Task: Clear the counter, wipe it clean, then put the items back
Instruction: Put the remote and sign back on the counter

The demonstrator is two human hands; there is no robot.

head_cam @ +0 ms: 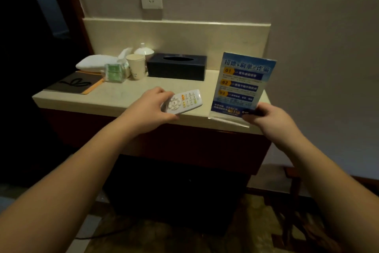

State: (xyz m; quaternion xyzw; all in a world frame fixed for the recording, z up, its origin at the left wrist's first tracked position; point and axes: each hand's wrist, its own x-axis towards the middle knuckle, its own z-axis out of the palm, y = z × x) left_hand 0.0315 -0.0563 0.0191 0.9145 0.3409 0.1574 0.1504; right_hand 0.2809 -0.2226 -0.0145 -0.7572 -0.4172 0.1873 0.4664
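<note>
Behind, black tissue box (pixel 176 66), paper cup (pixel 135 66), folded towel (pixel 93 63), notebook (pixel 74 83).

Glossy plastic sign (pixel 242 82), smooth stone counter (pixel 127 97), paper cup (pixel 137 66).

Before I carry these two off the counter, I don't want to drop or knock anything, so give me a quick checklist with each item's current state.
1. Left hand has a grip on the remote: ok.
2. Right hand has a grip on the blue sign at its bottom edge: ok.
3. Sign's base lifted off the counter: cannot tell.
4. Paper cup and tissue box stand apart from both hands: ok.
5. Counter cleared: not ok; cup, box, folder, towel remain.
</note>
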